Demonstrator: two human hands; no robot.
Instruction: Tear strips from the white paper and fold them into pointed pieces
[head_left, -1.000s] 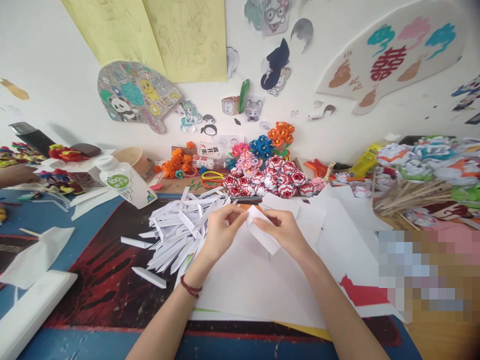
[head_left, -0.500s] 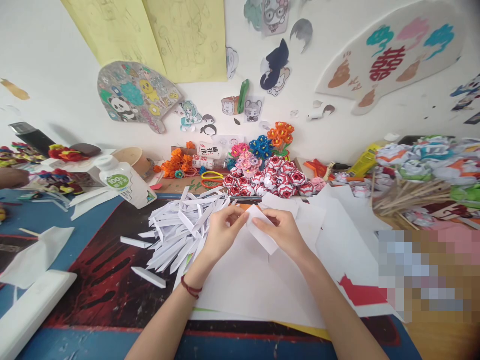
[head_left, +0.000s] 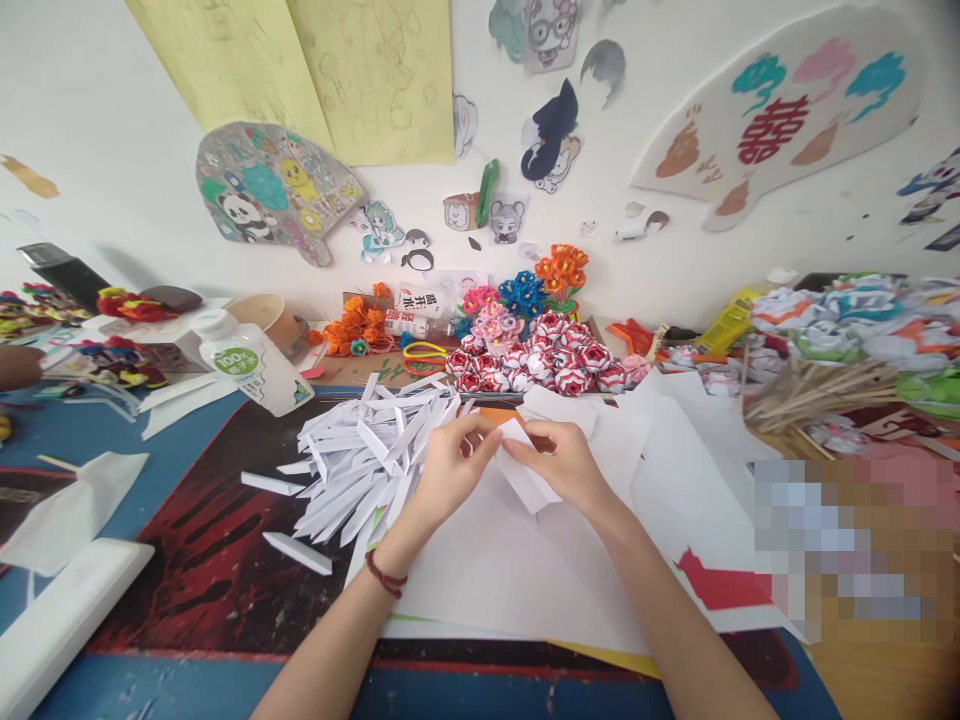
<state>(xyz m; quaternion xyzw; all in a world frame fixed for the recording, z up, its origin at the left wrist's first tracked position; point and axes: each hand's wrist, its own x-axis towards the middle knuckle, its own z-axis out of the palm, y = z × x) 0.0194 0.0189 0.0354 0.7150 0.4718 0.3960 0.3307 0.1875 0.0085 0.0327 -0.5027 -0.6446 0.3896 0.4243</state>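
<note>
Strips (head_left: 356, 462) crowd the left hand (head_left: 452, 468), which pinches white paper (head_left: 529, 486) with the right hand (head_left: 571, 466).

The small piece (head_left: 528, 480) was of white paper, smooth and matt. The strips (head_left: 360, 470) were also of paper. The bottle (head_left: 253, 364) looked like smooth white plastic.

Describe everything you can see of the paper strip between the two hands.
The strip is plain white, flat-sided paper, apparently folded along its length. It slants, its far end up by the fingers of the left hand and right hand, which pinch it and partly hide it. Its near end points down and to the right over the big white sheet; whether they touch is unclear.
</note>
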